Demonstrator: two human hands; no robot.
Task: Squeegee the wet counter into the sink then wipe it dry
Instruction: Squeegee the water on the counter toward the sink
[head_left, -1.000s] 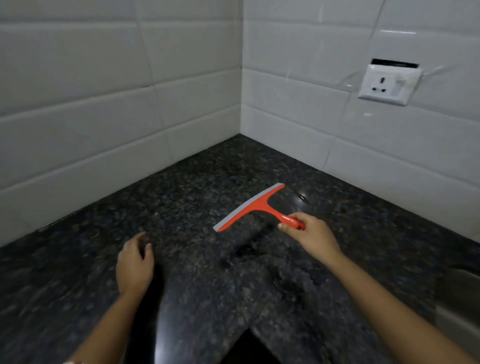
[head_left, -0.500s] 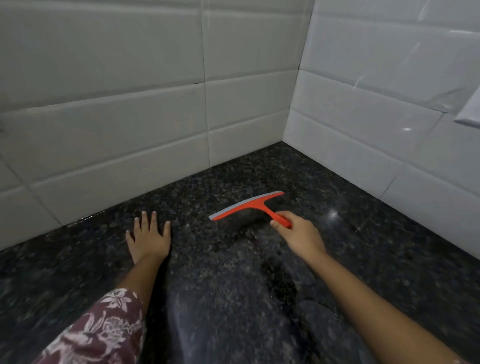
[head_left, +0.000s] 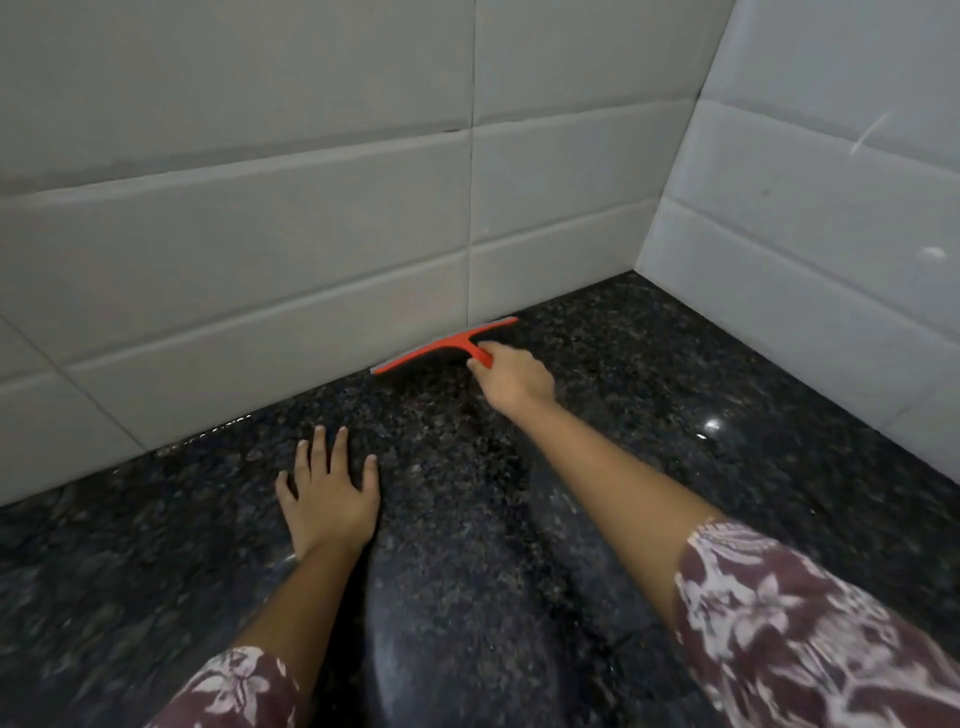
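Note:
A red squeegee (head_left: 439, 347) with a grey rubber edge lies with its blade along the foot of the back tiled wall, on the black speckled granite counter (head_left: 649, 395). My right hand (head_left: 511, 376) is stretched forward and shut on its short red handle. My left hand (head_left: 330, 496) rests flat on the counter nearer to me, fingers spread, holding nothing. The counter surface looks glossy, with a bright glint at the right. The sink is out of view.
White tiled walls (head_left: 260, 249) meet in a corner at the back right (head_left: 636, 270) and bound the counter on two sides. Both forearms wear maroon floral sleeves (head_left: 789, 623).
My right hand has carried the squeegee forward from mid-counter to the base of the back wall. My left hand went flat on the counter. The view swung left, and the wall socket left the frame.

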